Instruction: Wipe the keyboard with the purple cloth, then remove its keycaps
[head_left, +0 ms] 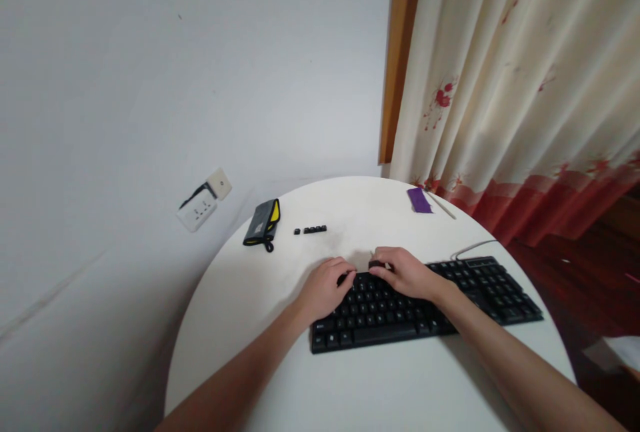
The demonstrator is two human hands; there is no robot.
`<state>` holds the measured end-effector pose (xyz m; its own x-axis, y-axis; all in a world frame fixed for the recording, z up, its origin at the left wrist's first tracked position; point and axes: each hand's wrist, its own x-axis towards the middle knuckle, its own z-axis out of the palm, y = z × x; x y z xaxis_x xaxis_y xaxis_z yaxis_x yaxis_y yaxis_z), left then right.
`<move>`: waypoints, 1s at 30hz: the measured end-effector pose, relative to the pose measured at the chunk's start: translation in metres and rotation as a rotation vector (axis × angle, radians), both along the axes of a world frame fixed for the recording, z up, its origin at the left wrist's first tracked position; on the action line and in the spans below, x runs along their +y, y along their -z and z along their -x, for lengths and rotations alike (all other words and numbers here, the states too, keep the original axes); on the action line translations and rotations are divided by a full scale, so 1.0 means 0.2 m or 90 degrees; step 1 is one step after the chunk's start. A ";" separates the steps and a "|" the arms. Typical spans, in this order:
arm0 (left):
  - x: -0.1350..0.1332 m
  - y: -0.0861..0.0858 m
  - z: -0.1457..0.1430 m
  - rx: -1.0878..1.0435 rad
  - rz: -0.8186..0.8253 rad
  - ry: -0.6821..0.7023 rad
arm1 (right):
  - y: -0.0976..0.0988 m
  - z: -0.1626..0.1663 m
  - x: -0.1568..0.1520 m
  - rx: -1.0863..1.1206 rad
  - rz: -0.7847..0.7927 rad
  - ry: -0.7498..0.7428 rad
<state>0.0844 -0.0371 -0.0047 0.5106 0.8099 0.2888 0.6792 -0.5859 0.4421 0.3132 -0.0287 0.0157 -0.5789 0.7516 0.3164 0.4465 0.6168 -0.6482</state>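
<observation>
Touching keyboard (480, 289): both hands (325, 289) (407, 272); pouch (261, 224) apart.

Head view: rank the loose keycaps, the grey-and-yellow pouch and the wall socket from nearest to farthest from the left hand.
From the left hand:
1. Loose keycaps, just beyond it, slightly left.
2. Grey-and-yellow pouch, farther left.
3. Wall socket, farthest left, beyond the pouch.

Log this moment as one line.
left hand: on keyboard | right hand: pinching dark piece | keycaps, pouch: on table
</observation>
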 end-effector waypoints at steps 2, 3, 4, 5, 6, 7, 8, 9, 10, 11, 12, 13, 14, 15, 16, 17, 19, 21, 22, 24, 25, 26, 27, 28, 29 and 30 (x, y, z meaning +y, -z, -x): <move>0.02 -0.01 0.01 0.003 0.004 0.015 | 0.01 0.01 0.00 -0.012 -0.020 0.023; 0.02 -0.01 0.01 0.002 0.005 0.023 | 0.02 0.01 0.00 -0.020 -0.029 0.052; 0.03 -0.01 0.01 0.001 0.005 0.030 | 0.03 0.02 0.00 -0.025 -0.032 0.088; 0.03 -0.01 0.01 -0.001 0.004 0.036 | 0.05 0.03 0.01 -0.025 -0.027 0.128; 0.03 -0.01 0.01 -0.004 0.002 0.040 | 0.06 0.04 0.01 -0.019 -0.016 0.163; 0.03 -0.01 0.01 -0.007 0.001 0.045 | 0.07 0.05 0.01 -0.008 0.000 0.190; 0.04 -0.01 0.01 -0.011 0.000 0.047 | 0.08 0.06 0.01 0.006 0.015 0.207; 0.04 -0.01 0.01 -0.015 0.000 0.049 | 0.09 0.07 0.01 0.020 0.027 0.218; 0.04 -0.01 0.01 -0.018 0.000 0.049 | 0.09 0.08 0.01 0.032 0.035 0.225; 0.03 -0.01 0.01 -0.021 0.000 0.049 | 0.10 0.08 0.01 0.042 0.039 0.232; 0.03 -0.01 0.01 -0.021 0.000 0.049 | 0.10 0.09 0.01 0.052 0.043 0.239; 0.04 -0.01 0.01 -0.020 0.002 0.050 | 0.11 0.09 0.01 0.065 0.050 0.248; 0.04 -0.01 0.01 -0.017 0.004 0.051 | 0.11 0.09 0.02 0.081 0.062 0.257; 0.04 -0.01 0.01 -0.015 0.007 0.051 | 0.12 0.09 0.03 0.101 0.080 0.269; 0.04 -0.01 0.01 -0.013 0.010 0.051 | 0.12 0.10 0.03 0.125 0.101 0.284; 0.04 -0.01 0.01 -0.012 0.014 0.052 | 0.13 0.10 0.04 0.151 0.120 0.299; 0.04 -0.01 0.01 -0.015 0.013 0.052 | 0.13 0.10 0.05 0.206 0.145 0.312; 0.03 -0.02 0.02 -0.029 -0.001 0.044 | 0.12 0.11 0.04 0.260 0.143 0.297; 0.03 -0.02 0.02 -0.044 -0.009 0.038 | 0.11 0.12 0.02 0.282 0.136 0.279; 0.02 -0.02 0.02 -0.087 -0.019 0.026 | 0.09 0.14 -0.01 0.312 0.119 0.243; 0.01 -0.03 0.02 -0.114 -0.018 0.022 | 0.08 0.16 -0.03 0.317 0.110 0.227; 0.00 -0.03 0.02 -0.142 -0.016 0.018 | 0.08 0.17 -0.05 0.319 0.102 0.213; 0.00 -0.03 0.02 -0.169 -0.015 0.013 | 0.07 0.18 -0.06 0.317 0.095 0.201; -0.01 -0.03 0.03 -0.192 -0.017 0.008 | 0.07 0.19 -0.07 0.312 0.087 0.193; -0.01 -0.03 0.03 -0.211 -0.023 0.005 | 0.07 0.20 -0.08 0.307 0.078 0.188; -0.01 -0.03 0.03 -0.227 -0.032 0.003 | 0.07 0.21 -0.09 0.302 0.071 0.186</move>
